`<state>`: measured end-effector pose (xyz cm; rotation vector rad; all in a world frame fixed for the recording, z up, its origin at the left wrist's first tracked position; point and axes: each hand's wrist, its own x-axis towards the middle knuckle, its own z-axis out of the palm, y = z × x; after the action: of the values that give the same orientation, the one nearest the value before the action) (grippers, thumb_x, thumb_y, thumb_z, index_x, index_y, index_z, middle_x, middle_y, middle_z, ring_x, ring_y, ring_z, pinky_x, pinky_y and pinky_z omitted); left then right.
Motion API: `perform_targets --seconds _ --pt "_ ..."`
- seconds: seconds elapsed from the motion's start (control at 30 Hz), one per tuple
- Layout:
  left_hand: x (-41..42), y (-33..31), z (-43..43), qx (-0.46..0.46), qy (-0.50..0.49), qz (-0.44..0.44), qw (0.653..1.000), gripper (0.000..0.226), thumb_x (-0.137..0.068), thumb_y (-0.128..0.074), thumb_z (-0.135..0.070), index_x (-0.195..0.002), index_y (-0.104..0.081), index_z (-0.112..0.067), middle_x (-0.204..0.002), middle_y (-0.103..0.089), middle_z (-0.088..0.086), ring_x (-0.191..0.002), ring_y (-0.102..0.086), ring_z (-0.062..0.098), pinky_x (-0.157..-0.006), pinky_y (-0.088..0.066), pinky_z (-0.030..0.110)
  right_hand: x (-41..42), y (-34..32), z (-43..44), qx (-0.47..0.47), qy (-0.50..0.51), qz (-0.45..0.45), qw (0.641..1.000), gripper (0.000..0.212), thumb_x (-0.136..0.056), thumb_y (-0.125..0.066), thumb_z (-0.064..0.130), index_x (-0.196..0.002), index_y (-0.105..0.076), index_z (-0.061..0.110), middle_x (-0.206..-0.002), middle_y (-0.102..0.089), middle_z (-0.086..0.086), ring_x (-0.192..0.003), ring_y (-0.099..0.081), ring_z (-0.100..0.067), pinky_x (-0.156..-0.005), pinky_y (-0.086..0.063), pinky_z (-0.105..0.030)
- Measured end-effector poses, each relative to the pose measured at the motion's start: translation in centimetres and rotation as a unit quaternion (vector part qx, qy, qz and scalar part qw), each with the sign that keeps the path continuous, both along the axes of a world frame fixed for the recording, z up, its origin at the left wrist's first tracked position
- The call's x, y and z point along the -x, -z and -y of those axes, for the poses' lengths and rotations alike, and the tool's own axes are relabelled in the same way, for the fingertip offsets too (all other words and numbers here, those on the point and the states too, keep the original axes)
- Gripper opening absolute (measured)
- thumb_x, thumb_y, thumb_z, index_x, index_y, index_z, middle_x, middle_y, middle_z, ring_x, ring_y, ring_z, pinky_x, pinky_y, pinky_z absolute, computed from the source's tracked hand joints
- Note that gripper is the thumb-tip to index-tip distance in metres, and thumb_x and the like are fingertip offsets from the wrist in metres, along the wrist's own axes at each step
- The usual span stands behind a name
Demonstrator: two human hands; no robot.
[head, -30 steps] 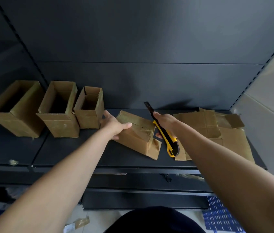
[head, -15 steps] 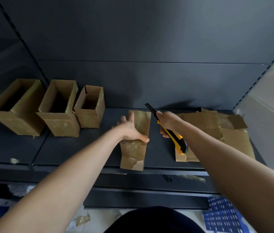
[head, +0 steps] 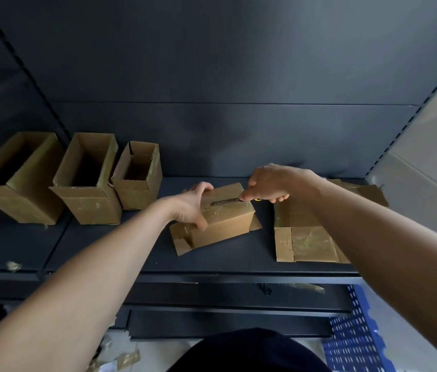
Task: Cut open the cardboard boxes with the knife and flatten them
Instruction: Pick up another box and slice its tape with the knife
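A small taped cardboard box [head: 225,224] lies on its side in the middle of the dark shelf [head: 120,253], its end flaps splayed out. My left hand [head: 194,205] grips its left end, thumb in front and fingers over the top. My right hand [head: 271,183] holds the yellow knife [head: 228,202], whose dark blade lies along the taped seam on the box's top face. Most of the knife handle is hidden in my fist.
Three open cardboard boxes [head: 16,178] [head: 88,181] [head: 138,178] stand in a row at the left. A pile of flattened cardboard [head: 305,237] lies at the right. Tape scraps [head: 13,265] litter the shelf edge and floor. A blue perforated panel [head: 354,336] sits below right.
My left hand turned the box from lying lengthwise toward me to lying crosswise. My right hand swung the knife over, and its blade now lies on the box's top seam.
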<state>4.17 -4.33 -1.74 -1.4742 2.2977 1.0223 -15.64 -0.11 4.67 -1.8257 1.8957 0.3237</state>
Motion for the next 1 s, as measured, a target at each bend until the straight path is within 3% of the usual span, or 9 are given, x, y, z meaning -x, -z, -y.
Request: perform_targets --seconds 0.1,0.2,0.37,0.47,0.53,0.7,0.8,0.87,1.0 --pt "-0.1 0.0 -0.1 0.016 0.019 0.004 1.0 0.09 -0.072 -0.072 -0.009 -0.141 -0.016 -0.03 -0.124 -0.03 -0.004 -0.111 -0.036 0.016 -0.083 -0.046 0.031 -1.4 -0.8 0.5 0.029 -0.056 -0.076 0.995 0.042 -0.088 -0.051 0.057 -0.102 -0.065 0.02 -0.096 -0.068 -0.004 -0.076 -0.061 -0.017 -0.062 -0.044 -0.026" --pt "-0.4 0.2 0.0 0.018 0.024 0.0 1.0 0.09 -0.072 -0.071 -0.011 -0.141 -0.016 -0.029 -0.13 -0.03 -0.002 -0.11 -0.036 0.016 -0.079 -0.044 0.029 -3.1 -0.8 1.0 0.06 -0.086 -0.119 0.987 0.044 -0.09 -0.049 0.055 -0.112 -0.061 0.019 -0.106 -0.058 0.0 -0.096 -0.057 -0.023 -0.07 -0.041 -0.029" --pt "-0.7 0.7 -0.1 0.016 0.026 -0.009 0.999 0.092 -0.07 -0.071 -0.014 -0.14 -0.015 -0.031 -0.137 -0.029 -0.002 -0.118 -0.033 0.016 -0.088 -0.046 0.034 -5.1 -0.5 1.0 0.036 -0.083 -0.146 0.985 0.032 -0.094 -0.049 0.044 -0.101 -0.057 0.014 -0.086 -0.05 0.0 -0.079 -0.053 -0.02 -0.068 -0.042 -0.03" --pt "-0.7 0.7 -0.1 0.007 0.022 -0.021 1.0 0.09 -0.07 -0.071 -0.013 -0.14 -0.017 -0.03 -0.136 -0.03 0.001 -0.117 -0.035 0.017 -0.09 -0.047 0.035 -4.9 -1.4 1.0 0.0 -0.068 -0.153 0.986 0.037 -0.094 -0.05 0.044 -0.078 -0.05 0.011 -0.077 -0.048 0.0 -0.062 -0.049 -0.016 -0.07 -0.043 -0.03" --pt "-0.6 0.7 -0.1 0.005 0.026 -0.025 0.999 0.09 -0.071 -0.071 -0.011 -0.14 -0.016 -0.028 -0.137 -0.029 0.001 -0.117 -0.035 0.016 -0.088 -0.046 0.033 -4.7 -1.8 1.0 0.001 -0.071 -0.166 0.984 0.037 -0.094 -0.051 0.044 -0.077 -0.05 0.01 -0.077 -0.05 0.0 -0.065 -0.051 -0.017 -0.069 -0.042 -0.03" --pt "-0.3 0.6 -0.2 0.021 0.039 -0.014 0.999 0.091 -0.073 -0.072 -0.011 -0.143 -0.015 -0.025 -0.143 -0.024 0.0 -0.123 -0.032 0.019 -0.088 -0.044 0.031 -5.5 -1.0 0.8 0.026 -0.092 -0.209 0.973 0.029 -0.095 -0.049 0.044 -0.104 -0.053 0.016 -0.099 -0.052 -0.001 -0.085 -0.051 -0.021 -0.066 -0.039 -0.03" --pt "-0.4 0.5 0.0 0.02 0.036 -0.006 0.999 0.091 -0.071 -0.073 -0.012 -0.141 -0.017 -0.03 -0.14 -0.027 0.0 -0.119 -0.035 0.019 -0.089 -0.047 0.035 -4.4 -1.5 1.0 -0.016 -0.054 -0.199 0.978 0.033 -0.095 -0.049 0.043 -0.088 -0.052 0.011 -0.092 -0.053 0.0 -0.084 -0.052 -0.021 -0.071 -0.04 -0.032" --pt "-0.3 0.4 0.1 0.016 0.035 -0.006 0.999 0.092 -0.07 -0.073 -0.011 -0.14 -0.018 -0.032 -0.138 -0.028 0.001 -0.117 -0.036 0.018 -0.088 -0.048 0.035 -3.5 -2.0 1.1 -0.044 -0.032 -0.185 0.981 0.039 -0.095 -0.05 0.044 -0.073 -0.053 0.012 -0.079 -0.053 0.001 -0.072 -0.053 -0.019 -0.07 -0.041 -0.03" --pt "-0.1 0.3 0.1 0.017 0.032 0.007 0.999 0.091 -0.07 -0.074 -0.01 -0.139 -0.019 -0.033 -0.131 -0.03 -0.001 -0.112 -0.038 0.016 -0.089 -0.048 0.035 -2.6 -2.0 1.0 -0.058 -0.005 -0.153 0.987 0.042 -0.095 -0.049 0.045 -0.068 -0.054 0.013 -0.07 -0.055 0.002 -0.058 -0.052 -0.015 -0.065 -0.041 -0.027"
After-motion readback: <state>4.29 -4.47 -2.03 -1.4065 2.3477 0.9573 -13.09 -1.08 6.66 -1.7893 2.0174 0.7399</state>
